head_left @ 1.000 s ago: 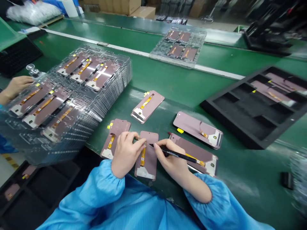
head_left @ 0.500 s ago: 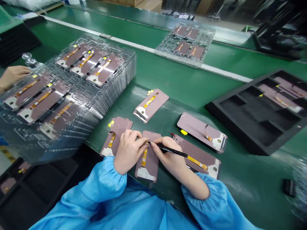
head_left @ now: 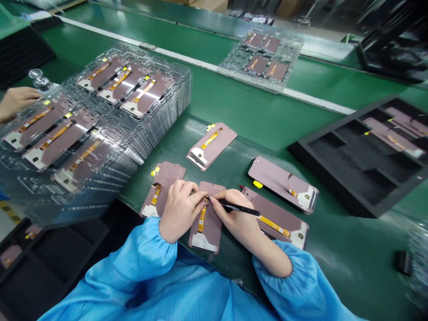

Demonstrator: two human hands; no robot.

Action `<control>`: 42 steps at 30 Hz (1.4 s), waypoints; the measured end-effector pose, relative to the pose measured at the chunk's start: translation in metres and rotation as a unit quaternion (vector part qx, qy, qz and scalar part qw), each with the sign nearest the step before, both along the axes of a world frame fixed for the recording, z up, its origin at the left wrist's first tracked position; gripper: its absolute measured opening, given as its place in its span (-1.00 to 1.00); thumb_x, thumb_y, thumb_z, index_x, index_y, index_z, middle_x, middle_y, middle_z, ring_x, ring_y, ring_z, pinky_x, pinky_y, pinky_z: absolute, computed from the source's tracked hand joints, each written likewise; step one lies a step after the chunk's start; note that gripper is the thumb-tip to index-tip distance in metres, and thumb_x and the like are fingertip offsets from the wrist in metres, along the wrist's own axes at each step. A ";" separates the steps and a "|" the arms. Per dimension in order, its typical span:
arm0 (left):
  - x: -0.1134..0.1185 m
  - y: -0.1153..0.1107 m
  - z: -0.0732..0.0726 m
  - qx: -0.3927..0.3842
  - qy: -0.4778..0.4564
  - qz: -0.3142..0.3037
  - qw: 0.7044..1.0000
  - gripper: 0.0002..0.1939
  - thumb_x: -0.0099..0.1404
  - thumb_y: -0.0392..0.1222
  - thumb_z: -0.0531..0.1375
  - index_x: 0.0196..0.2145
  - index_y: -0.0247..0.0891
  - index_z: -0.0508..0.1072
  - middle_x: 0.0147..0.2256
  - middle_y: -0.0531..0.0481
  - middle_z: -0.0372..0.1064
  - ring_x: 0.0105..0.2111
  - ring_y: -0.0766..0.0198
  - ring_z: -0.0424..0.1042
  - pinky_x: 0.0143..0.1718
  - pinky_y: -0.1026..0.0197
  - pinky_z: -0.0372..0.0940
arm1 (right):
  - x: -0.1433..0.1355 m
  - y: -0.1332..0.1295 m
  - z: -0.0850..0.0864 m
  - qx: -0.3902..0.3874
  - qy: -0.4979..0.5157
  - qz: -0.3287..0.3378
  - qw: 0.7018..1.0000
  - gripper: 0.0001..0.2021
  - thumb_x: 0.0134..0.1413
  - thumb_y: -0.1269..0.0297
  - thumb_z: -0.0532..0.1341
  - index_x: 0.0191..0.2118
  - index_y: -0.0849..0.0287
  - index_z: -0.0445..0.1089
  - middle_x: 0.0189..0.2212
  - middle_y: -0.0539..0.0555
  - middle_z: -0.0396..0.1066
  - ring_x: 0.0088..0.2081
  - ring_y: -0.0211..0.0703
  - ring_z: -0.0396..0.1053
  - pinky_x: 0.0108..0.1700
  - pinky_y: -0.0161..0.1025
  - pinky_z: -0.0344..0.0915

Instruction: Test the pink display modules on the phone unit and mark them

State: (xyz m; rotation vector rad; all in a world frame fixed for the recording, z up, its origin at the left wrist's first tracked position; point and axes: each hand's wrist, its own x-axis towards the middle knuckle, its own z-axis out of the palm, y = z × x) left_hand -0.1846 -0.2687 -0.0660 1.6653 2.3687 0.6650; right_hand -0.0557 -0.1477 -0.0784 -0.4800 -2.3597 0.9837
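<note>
A mauve phone screen panel with an orange flex cable lies in front of me. My left hand pinches at the cable's upper end; its fingertips hide the exact contact. In my right hand is a black pen-like tool, its tip at the same spot. Left of my left hand lies another panel with yellow tabs. On the right are a panel partly behind my right hand and a small stack beyond it. Another stack lies farther back.
Clear plastic trays holding panels are piled at left, beside another person's hand. A black foam tray stands at right. One more clear tray with panels sits at the back. A black box-like tray is at lower left.
The view has shifted very slightly. Both hands stay at the same spot on the panel, with little visible movement of the tool.
</note>
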 end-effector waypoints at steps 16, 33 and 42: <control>0.004 -0.004 0.007 0.011 -0.031 0.013 0.999 -0.76 0.39 -0.16 0.12 -0.05 -0.17 0.49 -0.13 -0.08 0.37 -0.07 0.06 0.21 -0.07 -0.02 0.22 | 0.011 -0.007 0.012 -0.085 0.023 -0.023 0.996 -0.89 0.21 0.32 0.20 -0.37 0.10 0.40 -0.45 0.02 0.45 -0.40 -0.14 0.38 -0.32 -0.21 0.29; 0.007 -0.059 0.029 -0.080 -0.687 0.195 0.696 -0.32 0.19 0.02 0.28 0.23 -0.08 0.24 0.18 -0.23 0.23 -0.27 0.16 0.46 -0.63 0.29 0.27 | 0.041 -0.042 0.036 -0.692 0.075 -0.013 0.717 -0.64 -0.03 0.02 0.39 -0.48 0.15 0.28 -0.62 -0.08 0.29 -0.47 -0.19 0.38 -0.34 -0.25 0.28; 0.017 -0.033 0.026 -0.063 -0.430 0.036 0.900 -0.66 0.35 0.02 0.10 -0.12 -0.23 0.53 -0.21 -0.05 0.55 -0.20 0.09 0.49 -0.17 0.16 0.38 | 0.054 -0.034 0.030 -0.657 0.083 0.012 0.750 -0.66 0.02 0.02 0.36 -0.49 0.15 0.31 -0.57 -0.04 0.35 -0.43 -0.18 0.40 -0.25 -0.22 0.32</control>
